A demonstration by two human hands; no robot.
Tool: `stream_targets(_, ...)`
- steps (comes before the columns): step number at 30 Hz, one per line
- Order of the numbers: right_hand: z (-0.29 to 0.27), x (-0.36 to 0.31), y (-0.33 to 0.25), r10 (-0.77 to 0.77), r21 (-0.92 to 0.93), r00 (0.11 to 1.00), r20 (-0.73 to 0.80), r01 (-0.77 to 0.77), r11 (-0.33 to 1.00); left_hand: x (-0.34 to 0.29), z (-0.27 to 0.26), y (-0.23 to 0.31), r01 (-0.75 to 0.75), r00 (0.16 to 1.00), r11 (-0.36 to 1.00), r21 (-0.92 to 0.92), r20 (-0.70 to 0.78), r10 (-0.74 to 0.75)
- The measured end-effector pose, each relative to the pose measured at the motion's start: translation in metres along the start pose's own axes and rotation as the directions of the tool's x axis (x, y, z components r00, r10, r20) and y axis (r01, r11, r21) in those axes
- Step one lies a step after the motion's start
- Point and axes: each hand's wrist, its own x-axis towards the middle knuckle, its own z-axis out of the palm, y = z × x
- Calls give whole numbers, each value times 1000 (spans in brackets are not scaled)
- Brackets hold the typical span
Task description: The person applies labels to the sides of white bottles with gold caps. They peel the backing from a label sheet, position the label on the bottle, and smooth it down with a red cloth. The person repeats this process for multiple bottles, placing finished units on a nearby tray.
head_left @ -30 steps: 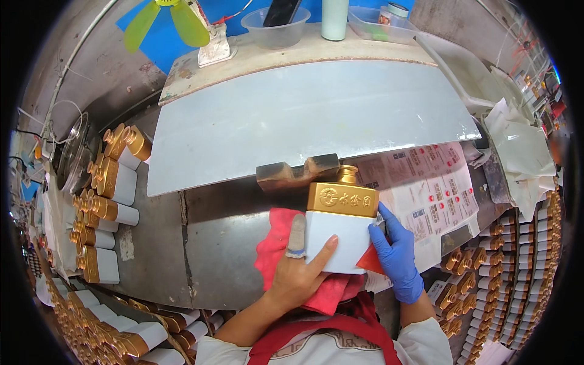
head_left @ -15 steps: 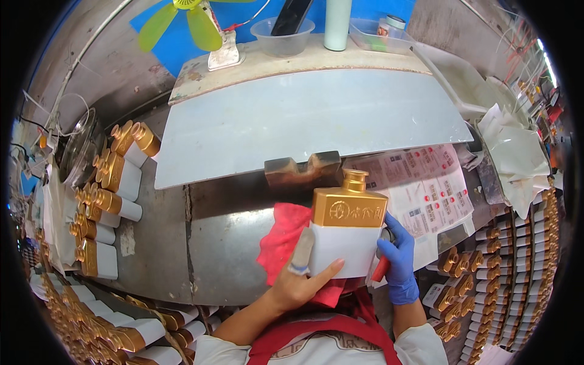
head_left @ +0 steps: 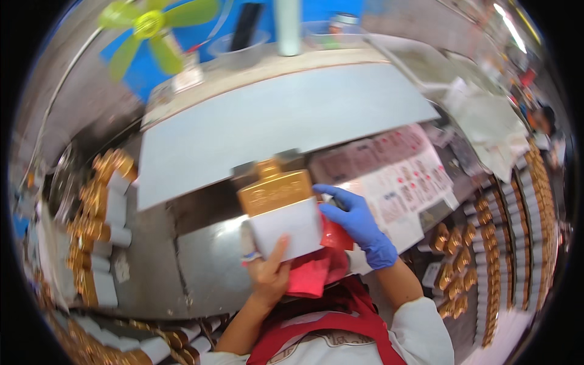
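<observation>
Bottle (head_left: 289, 222) held by left hand (head_left: 269, 277), red item (head_left: 336, 236) by right hand (head_left: 358, 226). Careless swing could ding it on notched block (head_left: 293, 160).

Motion smears the raised marks on the gold-and-white bottle (head_left: 281, 216); some fingers of the left hand (head_left: 267, 280) disappear behind it; the red thing (head_left: 334, 236) in the gloved right hand (head_left: 359, 225) is half covered; at three o'clock, print on the paper sheets (head_left: 401, 188) blurs; at eleven, the upper edge crops a green fan (head_left: 148, 25).
</observation>
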Motion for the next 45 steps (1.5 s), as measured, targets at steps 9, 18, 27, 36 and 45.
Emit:
stream_targets(9, -116, -93, 71, -56, -22, 934, -353, 51, 998, 7, 6, 5, 5, 997, 999, -37, -76, -8)
stream_targets(18, -307, -108, 81, -91, -239, 554, -828, -202, 950, -9, 6, -2, 88, 996, 995, -53, -6, -88)
stream_targets(27, -399, -44, 94, 12, -456, 768, -640, -392, 799, -7, 6, 7, 85, 995, 991, 99, -61, -79)
stream_targets(36, -410, -32, 116, -146, -562, 687, -712, -433, 705, -14, 9, 1, 126, 990, 991, -45, -59, -129)
stream_targets(45, -323, -48, 14, -564, -770, 627, -538, -638, 25, 2, -7, 2, 12, 998, 1000, -12, -59, -12)
